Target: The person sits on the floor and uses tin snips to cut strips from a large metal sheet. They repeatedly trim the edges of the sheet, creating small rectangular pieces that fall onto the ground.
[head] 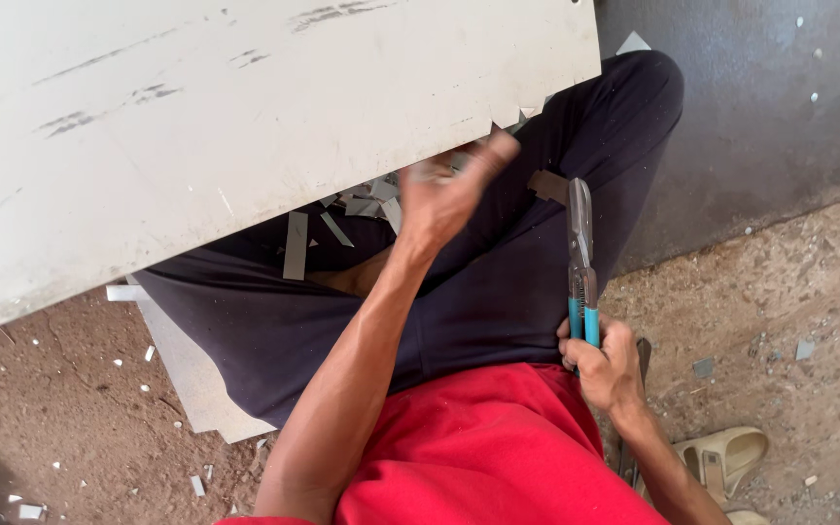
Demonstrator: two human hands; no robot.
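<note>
A large pale metal sheet fills the upper left, tilted across the seated person's lap, its lower right edge notched with small cuts. Below it lies the lap in dark trousers, strewn with narrow metal offcuts near the sheet's lower edge; a second, smaller sheet lies on the dirt ground under the left leg.

The left hand reaches up to the sheet's notched lower edge — fingers pressed together and blurred, so whether they grip the edge or only brace it I cannot tell. The right hand is wrapped closed around the blue handles of tin snips, held upright over the right thigh, well apart from the sheet; a small dark scrap sits at the blade tips.

To cut cleanly, I judge the sheet should be steadied close beside the cut line, fingers kept off the raw edge, and the blades squared to the edge before closing.

A tan sandal lies at lower right.
</note>
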